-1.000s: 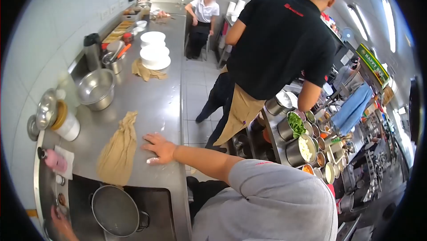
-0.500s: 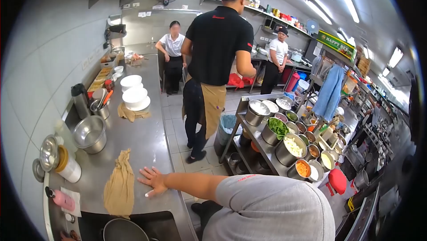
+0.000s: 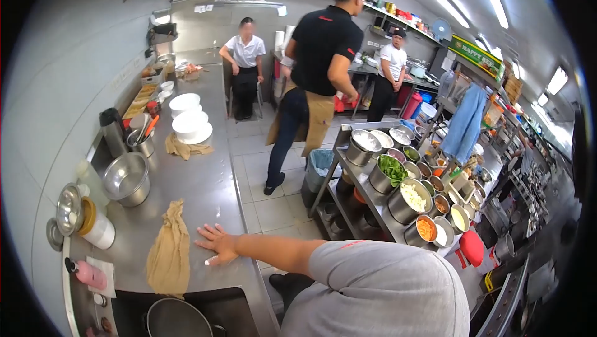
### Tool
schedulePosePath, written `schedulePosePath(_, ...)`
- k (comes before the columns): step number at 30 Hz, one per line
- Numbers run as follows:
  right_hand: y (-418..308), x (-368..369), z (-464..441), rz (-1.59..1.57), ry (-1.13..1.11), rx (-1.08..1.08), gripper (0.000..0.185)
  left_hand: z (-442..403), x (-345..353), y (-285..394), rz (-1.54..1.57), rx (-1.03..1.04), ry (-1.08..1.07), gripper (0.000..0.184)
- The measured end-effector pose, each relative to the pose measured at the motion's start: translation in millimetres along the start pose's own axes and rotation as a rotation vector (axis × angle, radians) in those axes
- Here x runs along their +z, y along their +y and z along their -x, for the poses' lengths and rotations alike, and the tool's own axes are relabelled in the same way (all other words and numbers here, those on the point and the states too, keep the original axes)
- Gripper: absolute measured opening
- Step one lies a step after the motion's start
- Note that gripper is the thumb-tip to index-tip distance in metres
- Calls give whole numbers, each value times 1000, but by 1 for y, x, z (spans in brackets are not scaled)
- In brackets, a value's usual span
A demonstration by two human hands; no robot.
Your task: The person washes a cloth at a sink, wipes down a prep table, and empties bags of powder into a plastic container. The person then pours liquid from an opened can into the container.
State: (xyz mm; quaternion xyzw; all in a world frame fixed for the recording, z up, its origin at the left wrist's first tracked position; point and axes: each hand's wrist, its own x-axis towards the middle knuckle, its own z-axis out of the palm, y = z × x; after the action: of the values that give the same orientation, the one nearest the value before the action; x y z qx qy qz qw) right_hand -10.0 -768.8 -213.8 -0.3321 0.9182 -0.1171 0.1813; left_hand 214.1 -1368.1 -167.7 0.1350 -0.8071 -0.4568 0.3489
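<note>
My right hand (image 3: pixel 217 245) lies palm down on the steel counter (image 3: pixel 208 197), fingers spread, holding nothing. A small white patch shows at the tip of its thumb. Just left of the fingers is a crumpled tan cloth (image 3: pixel 168 251), apart from the hand, its lower end at the sink edge. Below the cloth, a metal pot (image 3: pixel 177 319) sits in the sink (image 3: pixel 233 306), cut off by the bottom of the view. I do not see my left hand; the small shapes at the lower left edge are unclear.
Along the wall stand a metal bowl (image 3: pixel 127 179), a pink pump bottle (image 3: pixel 87 273) and stacked white bowls (image 3: pixel 189 124). To the right, a steel table holds several food pots (image 3: pixel 410 200). A person in black (image 3: pixel 323 51) occupies the aisle near a bin (image 3: pixel 317 178).
The person in black has stepped to the right and farther away. My view has shifted slightly. My right hand stays flat on the counter beside the cloth.
</note>
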Motion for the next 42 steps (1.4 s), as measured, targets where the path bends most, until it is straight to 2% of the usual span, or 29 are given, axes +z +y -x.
schedulePosePath(1,2,6,-2,-43,88,11,92,22,-10,10,-13,-16,12,72)
schedulePosePath(3,-9,17,-8,-87,156,2,84,63,-32,27,-947,-53,-155,58)
schedulePosePath(4,-27,18,-6,-109,404,-94,74,79,-41,0,-1032,-64,-170,48)
schedulePosePath(5,-47,21,-5,-138,647,-188,64,92,-53,-50,-928,-76,-178,39)
schedulePosePath(6,-68,27,-13,-149,620,-203,64,105,-68,-109,-746,-80,-173,30)
schedulePosePath(8,-128,52,-48,-371,243,-646,50,130,-94,-247,-247,77,-106,21)
schedulePosePath(9,-165,73,-65,-366,115,-723,45,120,-107,-232,-84,-477,-190,18)
schedulePosePath(10,-208,88,-83,-350,-16,-805,42,108,-89,-97,134,-617,-193,28)
schedulePosePath(11,-255,97,-105,-421,-390,-763,39,101,-84,-69,359,-609,-29,36)
schedulePosePath(12,-311,123,-140,-233,-455,-866,39,101,-82,-52,584,-576,141,44)
schedulePosePath(13,-364,143,-164,-123,-472,-954,36,98,-78,-27,579,-590,176,44)
schedulePosePath(15,-483,179,-219,36,-294,-1134,31,105,-65,14,601,-481,423,53)
schedulePosePath(16,-548,226,-261,103,-149,-1192,30,119,-55,14,601,-496,429,53)
schedulePosePath(17,-573,177,-239,110,-14,-1209,29,134,-38,8,290,-408,541,54)
schedulePosePath(18,-632,228,-279,231,97,-1173,24,148,-20,12,-22,-312,635,55)
schedulePosePath(20,-709,263,-296,292,216,-1127,21,155,27,98,-193,-545,587,57)
schedulePosePath(21,-697,242,-268,172,187,-1136,23,144,25,117,494,-524,754,56)
schedulePosePath(22,-684,220,-242,62,165,-1149,25,141,17,103,691,-505,742,55)
schedulePosePath(26,-611,154,-209,-190,169,-1067,35,143,-35,15,1065,-266,429,53)
schedulePosePath(29,-583,114,-185,-341,191,-879,44,161,-26,4,1296,-83,198,52)
schedulePosePath(32,-549,103,-154,-409,122,-807,53,141,-12,61,1472,-299,394,44)
schedulePosePath(33,-541,117,-149,-416,84,-1063,75,137,-30,38,1401,-355,483,46)
schedulePosePath(34,-536,117,-130,-590,-10,-1046,70,133,-41,31,1356,-391,548,44)
schedulePosePath(35,-531,99,-115,-496,-25,-1012,68,125,-42,29,1287,-405,594,43)
schedulePosePath(36,-532,79,-107,-394,-22,-965,65,119,-39,28,1207,-421,631,41)
schedulePosePath(38,-551,75,-109,-616,-172,-462,50,117,-34,27,1001,-433,682,38)
schedulePosePath(39,-552,79,-122,-623,-182,-476,50,117,-30,26,880,-437,699,36)
schedulePosePath(41,-550,96,-149,-1358,-691,-407,34,117,-26,24,559,-431,701,33)
schedulePosePath(42,-552,97,-147,-1358,-695,-415,34,120,-26,23,360,-411,686,31)
